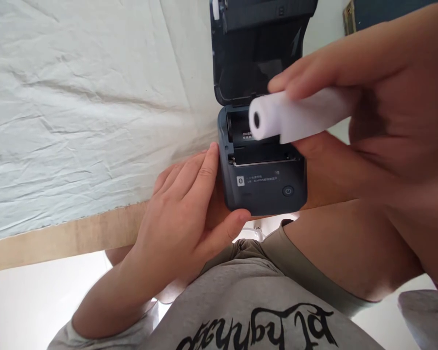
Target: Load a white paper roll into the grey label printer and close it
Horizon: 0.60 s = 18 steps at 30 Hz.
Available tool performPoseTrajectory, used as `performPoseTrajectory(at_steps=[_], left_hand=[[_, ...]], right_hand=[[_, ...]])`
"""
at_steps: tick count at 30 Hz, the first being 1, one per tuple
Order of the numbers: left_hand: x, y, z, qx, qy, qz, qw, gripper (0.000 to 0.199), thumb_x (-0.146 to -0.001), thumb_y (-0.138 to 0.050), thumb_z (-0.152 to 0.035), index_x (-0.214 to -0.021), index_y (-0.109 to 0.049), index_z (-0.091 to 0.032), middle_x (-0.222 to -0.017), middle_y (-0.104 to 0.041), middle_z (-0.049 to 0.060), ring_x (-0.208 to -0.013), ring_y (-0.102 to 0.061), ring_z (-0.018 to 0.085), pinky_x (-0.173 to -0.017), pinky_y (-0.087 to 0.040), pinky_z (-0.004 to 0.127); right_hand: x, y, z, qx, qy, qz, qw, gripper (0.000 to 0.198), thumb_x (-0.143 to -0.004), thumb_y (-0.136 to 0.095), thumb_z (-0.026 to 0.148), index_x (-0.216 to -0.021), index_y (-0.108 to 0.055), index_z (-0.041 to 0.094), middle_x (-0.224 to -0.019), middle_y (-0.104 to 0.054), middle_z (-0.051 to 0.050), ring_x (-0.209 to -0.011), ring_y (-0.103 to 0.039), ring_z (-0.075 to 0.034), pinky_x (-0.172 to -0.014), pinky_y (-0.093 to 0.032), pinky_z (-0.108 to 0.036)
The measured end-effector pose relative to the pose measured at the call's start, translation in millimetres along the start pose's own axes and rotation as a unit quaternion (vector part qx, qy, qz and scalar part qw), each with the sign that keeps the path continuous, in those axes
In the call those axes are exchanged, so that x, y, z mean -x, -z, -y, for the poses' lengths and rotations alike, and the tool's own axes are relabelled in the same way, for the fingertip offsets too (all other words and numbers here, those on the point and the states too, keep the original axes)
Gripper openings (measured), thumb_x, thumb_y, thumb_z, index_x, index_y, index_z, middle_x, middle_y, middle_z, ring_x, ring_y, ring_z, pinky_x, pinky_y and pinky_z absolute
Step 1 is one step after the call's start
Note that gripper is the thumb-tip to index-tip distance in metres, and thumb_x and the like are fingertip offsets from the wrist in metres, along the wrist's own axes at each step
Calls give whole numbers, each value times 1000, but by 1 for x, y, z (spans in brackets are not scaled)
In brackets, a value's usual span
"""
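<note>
A small dark blue label printer (264, 194) lies at the table's front edge, its black lid (257, 53) swung up and back. Its paper bay shows, dark inside, with printed white text; a power button and a Bluetooth mark are on its front. My left hand (182, 204) rests against the printer's left side, fingers stretched out and thumb at the front corner. Over the right part of the bay, my right hand (372, 107) pinches a white paper roll (266, 116) with a dark core hole and a loose paper flap. The roll hides part of the bay.
A wrinkled pale cloth (83, 107) covers the table, with the bare wooden edge (69, 231) along the front. A dark blue object (379, 14) with a brownish end sits at the top right. My lap and grey shirt (263, 301) are just below the edge.
</note>
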State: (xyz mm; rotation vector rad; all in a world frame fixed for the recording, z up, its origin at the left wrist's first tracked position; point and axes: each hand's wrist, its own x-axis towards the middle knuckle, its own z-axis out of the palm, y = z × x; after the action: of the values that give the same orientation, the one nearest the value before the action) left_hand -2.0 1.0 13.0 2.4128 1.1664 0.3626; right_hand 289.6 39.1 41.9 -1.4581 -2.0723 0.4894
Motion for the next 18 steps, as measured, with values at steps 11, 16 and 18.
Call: performPoseTrajectory(at_steps=[11, 16, 18], left_hand=[[3, -1, 2, 10, -12, 15, 1000, 85, -127, -49, -70, -193, -31, -20, -186, -60, 23, -168, -65, 44, -135, -59, 64], [4, -1, 1, 0, -28, 3, 1000, 81, -127, -55, -62, -191, -33, -17, -185, -61, 25, -170, -64, 44, -137, -58, 64], [4, -2, 0, 5, -28, -2, 1000, 82, -126, -56, -63, -192, -32, -19, -185, -62, 24, -170, -64, 44, -138, -58, 65]], right_hand=[[-20, -13, -3, 59, 10, -16, 998, 25, -104, -64, 43, -119, -76, 28, -125, -80, 8, -108, -73, -10, -109, -55, -36], [-25, -10, -3, 52, 3, 51, 997, 30, -105, -56, 44, -110, -80, 27, -111, -81, 4, -101, -71, -12, -105, -49, -43], [-22, -10, -4, 39, 22, 43, 998, 30, -110, -56, 45, -109, -82, 30, -109, -81, 5, -98, -71, -10, -95, -46, -41]])
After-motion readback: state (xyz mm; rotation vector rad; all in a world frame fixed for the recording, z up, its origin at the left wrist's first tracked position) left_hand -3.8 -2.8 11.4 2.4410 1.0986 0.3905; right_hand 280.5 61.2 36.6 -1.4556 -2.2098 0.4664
